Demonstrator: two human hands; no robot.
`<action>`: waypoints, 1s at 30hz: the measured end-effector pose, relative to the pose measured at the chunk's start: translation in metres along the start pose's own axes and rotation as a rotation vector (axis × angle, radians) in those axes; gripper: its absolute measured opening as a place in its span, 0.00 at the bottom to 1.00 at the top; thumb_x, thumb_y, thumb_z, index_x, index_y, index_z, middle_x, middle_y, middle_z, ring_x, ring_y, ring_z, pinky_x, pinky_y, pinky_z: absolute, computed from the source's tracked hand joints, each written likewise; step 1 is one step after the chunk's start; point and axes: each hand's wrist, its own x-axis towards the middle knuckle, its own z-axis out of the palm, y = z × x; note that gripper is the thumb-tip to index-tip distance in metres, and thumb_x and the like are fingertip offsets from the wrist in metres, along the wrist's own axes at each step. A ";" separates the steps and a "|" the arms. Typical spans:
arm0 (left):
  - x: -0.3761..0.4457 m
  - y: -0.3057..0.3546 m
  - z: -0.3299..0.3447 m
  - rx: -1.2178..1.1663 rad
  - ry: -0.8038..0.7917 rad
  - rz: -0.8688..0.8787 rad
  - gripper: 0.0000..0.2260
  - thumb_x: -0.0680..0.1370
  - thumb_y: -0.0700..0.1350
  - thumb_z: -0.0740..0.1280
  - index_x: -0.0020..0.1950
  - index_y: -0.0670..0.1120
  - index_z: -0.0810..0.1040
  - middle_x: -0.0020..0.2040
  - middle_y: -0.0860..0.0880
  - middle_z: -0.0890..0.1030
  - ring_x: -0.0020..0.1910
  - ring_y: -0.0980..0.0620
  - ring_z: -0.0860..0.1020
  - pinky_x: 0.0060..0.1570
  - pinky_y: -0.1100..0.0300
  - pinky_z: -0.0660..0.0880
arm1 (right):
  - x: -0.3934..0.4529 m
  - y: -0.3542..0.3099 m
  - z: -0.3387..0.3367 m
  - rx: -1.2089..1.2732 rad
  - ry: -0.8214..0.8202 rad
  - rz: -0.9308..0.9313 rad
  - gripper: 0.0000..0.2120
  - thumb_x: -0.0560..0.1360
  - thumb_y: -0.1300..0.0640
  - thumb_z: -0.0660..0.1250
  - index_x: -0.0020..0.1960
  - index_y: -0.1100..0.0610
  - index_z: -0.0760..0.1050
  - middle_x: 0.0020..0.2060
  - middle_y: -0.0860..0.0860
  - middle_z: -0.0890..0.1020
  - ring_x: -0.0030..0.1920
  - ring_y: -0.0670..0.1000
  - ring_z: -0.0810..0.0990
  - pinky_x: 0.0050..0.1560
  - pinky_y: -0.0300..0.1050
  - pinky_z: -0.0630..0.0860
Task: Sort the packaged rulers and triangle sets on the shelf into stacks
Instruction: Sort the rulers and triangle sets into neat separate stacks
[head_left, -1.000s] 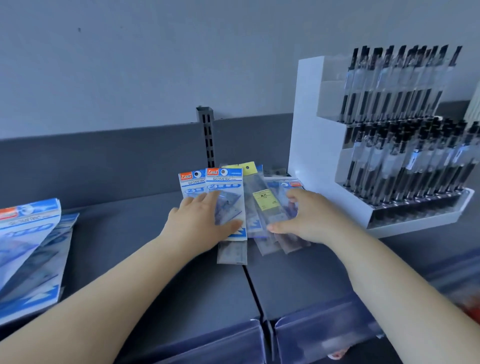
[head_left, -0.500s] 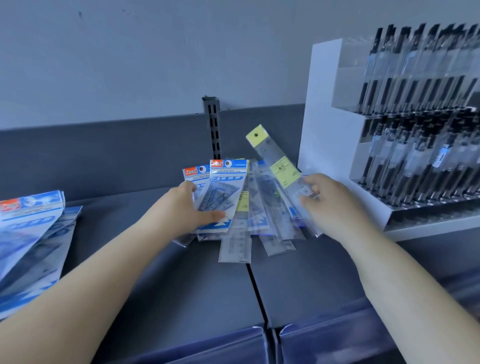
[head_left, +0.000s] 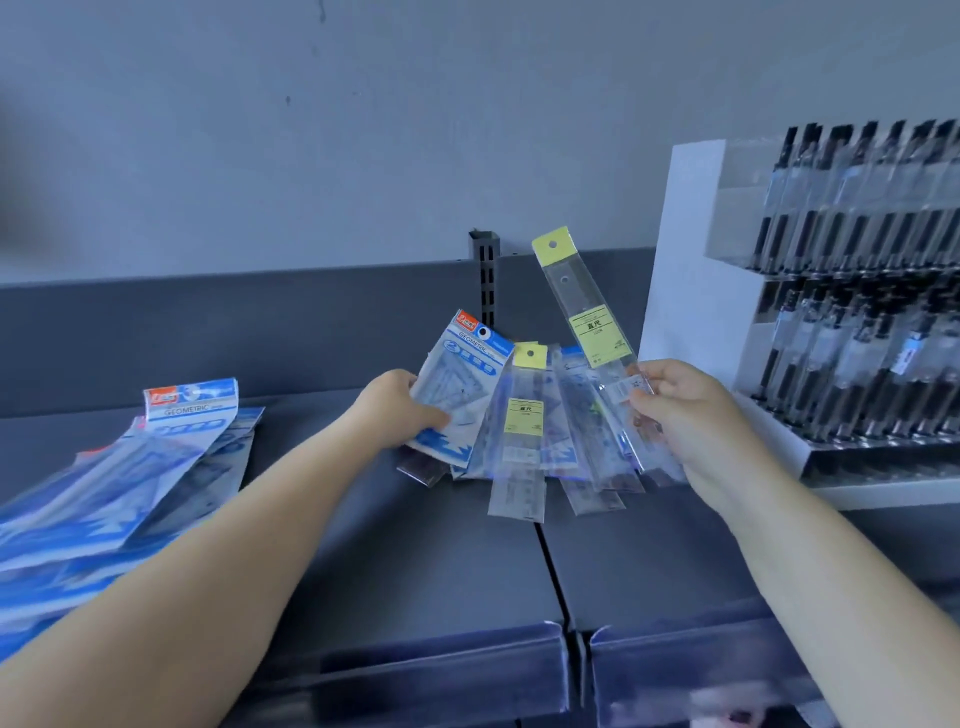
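My right hand grips the lower end of a clear packaged ruler with a yellow header, raised and tilted up to the left. My left hand holds a blue "Geometric" triangle set pack, lifted off a fanned pile. Between my hands lies that mixed pile of ruler packs on the dark shelf. At the left sits a stack of blue triangle set packs.
A white tiered display of black pens stands at the right, close to my right hand. A slotted upright rises from the shelf's back wall. Clear price-strip holders line the front edge.
My right hand has raised the yellow-headed ruler pack higher off the pile. My left hand has closed on a blue triangle set and tilted it up. The view shifted left.
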 end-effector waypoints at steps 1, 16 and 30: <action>-0.003 0.002 -0.002 -0.061 0.023 -0.013 0.06 0.73 0.39 0.69 0.48 0.42 0.76 0.45 0.45 0.78 0.42 0.48 0.74 0.35 0.61 0.69 | -0.001 -0.002 0.001 0.023 -0.021 0.000 0.11 0.77 0.69 0.60 0.46 0.54 0.75 0.36 0.48 0.80 0.29 0.42 0.77 0.32 0.34 0.71; -0.097 -0.027 -0.089 -0.733 0.211 -0.082 0.09 0.73 0.31 0.62 0.39 0.43 0.76 0.39 0.44 0.79 0.36 0.46 0.78 0.32 0.62 0.74 | -0.048 -0.042 0.058 0.233 -0.404 0.029 0.08 0.73 0.70 0.66 0.47 0.59 0.74 0.37 0.54 0.81 0.31 0.47 0.80 0.29 0.37 0.77; -0.103 -0.122 -0.180 -0.577 0.285 -0.081 0.17 0.74 0.34 0.68 0.62 0.40 0.72 0.47 0.44 0.78 0.41 0.48 0.76 0.38 0.58 0.75 | -0.099 -0.074 0.186 0.221 -0.546 0.055 0.09 0.73 0.71 0.66 0.44 0.59 0.72 0.32 0.50 0.82 0.31 0.47 0.81 0.29 0.37 0.77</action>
